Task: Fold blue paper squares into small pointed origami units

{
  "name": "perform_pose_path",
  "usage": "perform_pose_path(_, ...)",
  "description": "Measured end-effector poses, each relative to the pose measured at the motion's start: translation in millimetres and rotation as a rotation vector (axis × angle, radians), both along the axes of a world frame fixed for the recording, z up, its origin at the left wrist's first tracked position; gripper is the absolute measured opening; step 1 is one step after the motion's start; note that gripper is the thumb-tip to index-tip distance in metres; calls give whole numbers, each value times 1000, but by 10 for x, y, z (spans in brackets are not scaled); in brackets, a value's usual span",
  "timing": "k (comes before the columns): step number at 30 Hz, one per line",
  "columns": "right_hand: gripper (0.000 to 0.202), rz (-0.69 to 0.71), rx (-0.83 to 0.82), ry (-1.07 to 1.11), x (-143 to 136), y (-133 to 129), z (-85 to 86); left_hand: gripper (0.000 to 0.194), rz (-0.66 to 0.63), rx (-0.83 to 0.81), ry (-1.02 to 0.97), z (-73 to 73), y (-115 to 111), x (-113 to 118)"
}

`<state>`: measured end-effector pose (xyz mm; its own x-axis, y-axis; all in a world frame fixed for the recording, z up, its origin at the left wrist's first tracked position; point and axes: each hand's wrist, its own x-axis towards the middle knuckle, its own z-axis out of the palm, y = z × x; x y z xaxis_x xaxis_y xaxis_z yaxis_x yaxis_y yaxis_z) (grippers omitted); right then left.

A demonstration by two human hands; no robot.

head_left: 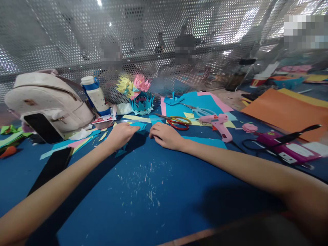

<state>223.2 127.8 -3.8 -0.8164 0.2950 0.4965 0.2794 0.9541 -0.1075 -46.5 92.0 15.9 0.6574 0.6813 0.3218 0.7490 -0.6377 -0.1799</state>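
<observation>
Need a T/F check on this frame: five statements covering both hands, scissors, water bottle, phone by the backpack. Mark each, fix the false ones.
1. The left hand holds a small light-blue paper piece. True.
2. The right hand grips the pink plastic glue gun. False: the glue gun lies apart from that hand, farther right.
3. The metal scissors with red and yellow handles lie open in the left hand. False: they lie on the table beyond the right hand.
4. A black flat phone leans against the pale, rounded backpack. True.
5. The white-and-blue water bottle lies on its side. False: it stands upright beside the backpack.
</observation>
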Motion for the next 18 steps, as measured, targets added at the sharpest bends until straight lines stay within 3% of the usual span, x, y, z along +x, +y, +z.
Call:
perform_pose_path(7,18,-8,-9,-5,-1,0,-1,29,46,5,-145,120,93,-106)
perform_pose_path(18,19,4,-16,-3,-4,11,-6,28,38,36,-331,247,-43,-7)
